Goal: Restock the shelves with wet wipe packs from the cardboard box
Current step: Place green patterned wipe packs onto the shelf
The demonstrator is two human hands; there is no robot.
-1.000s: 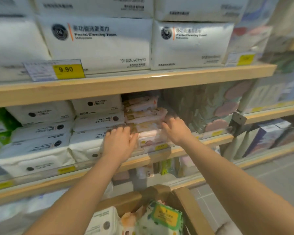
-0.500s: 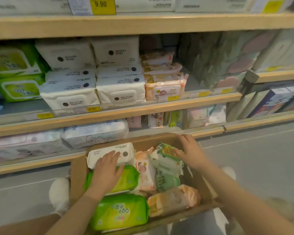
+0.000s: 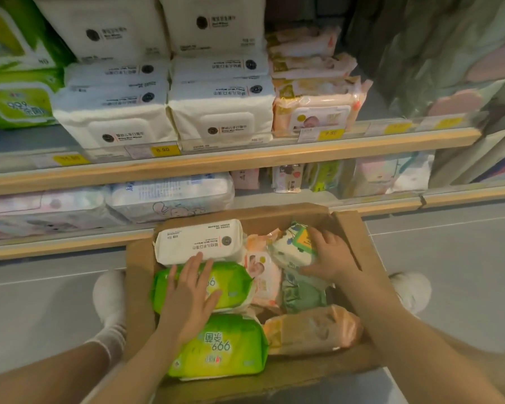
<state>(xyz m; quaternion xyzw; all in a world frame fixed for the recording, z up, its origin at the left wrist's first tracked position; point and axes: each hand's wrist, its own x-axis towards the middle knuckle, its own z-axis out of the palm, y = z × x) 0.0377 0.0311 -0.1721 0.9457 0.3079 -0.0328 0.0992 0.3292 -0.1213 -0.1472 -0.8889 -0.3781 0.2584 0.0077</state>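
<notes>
An open cardboard box (image 3: pixel 362 246) sits on the floor before the shelves, full of wet wipe packs. My left hand (image 3: pixel 188 295) lies flat with straight fingers on a green pack (image 3: pixel 231 284); its fingertips reach a white pack (image 3: pixel 199 242) at the box's far side. My right hand (image 3: pixel 330 255) curls around a small white-and-green pack (image 3: pixel 292 246) at the far right of the box. A second green pack (image 3: pixel 225 348) and an orange pack (image 3: pixel 312 330) lie at the near side. A pink baby pack (image 3: pixel 263 275) is in the middle.
The middle shelf (image 3: pixel 245 158) carries stacked white packs (image 3: pixel 222 112), pink packs (image 3: pixel 315 112) and green packs (image 3: pixel 15 103) at the left. The lower shelf (image 3: pixel 70 243) carries pale packs. My white-socked feet (image 3: pixel 110 298) flank the box on grey floor.
Both hands left the pink packs on the middle shelf and dropped into the box. The view tilted down. My right hand has closed around the small white-and-green pack.
</notes>
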